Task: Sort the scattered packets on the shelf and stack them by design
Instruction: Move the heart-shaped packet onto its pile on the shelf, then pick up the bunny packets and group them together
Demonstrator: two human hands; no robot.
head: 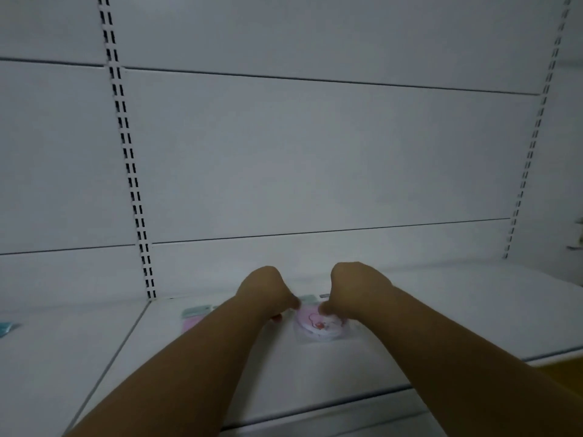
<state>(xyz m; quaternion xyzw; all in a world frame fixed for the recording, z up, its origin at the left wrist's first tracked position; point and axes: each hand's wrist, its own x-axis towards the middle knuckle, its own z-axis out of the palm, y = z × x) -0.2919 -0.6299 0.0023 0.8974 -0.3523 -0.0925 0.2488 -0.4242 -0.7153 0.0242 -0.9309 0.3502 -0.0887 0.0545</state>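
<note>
A clear packet with a round pink and white design (pixel 317 326) lies on the white shelf (pixel 441 316), near its back. My left hand (pixel 268 293) and my right hand (pixel 353 288) reach over it side by side, fingers curled down, each pinching the packet's far edge. A second packet with a teal header and pink body (pixel 194 316) lies left of my left forearm, partly hidden by it. A teal header strip (pixel 307 298) shows between my hands. Another teal packet edge (pixel 6 328) sits at the far left on the neighbouring shelf.
The white back panel (pixel 315 152) rises behind the shelf, with slotted uprights at left (pixel 132 184) and right (pixel 533 152). The shelf's front edge (pixel 315 411) runs below my forearms. A yellowish floor patch (pixel 564 365) shows at the lower right.
</note>
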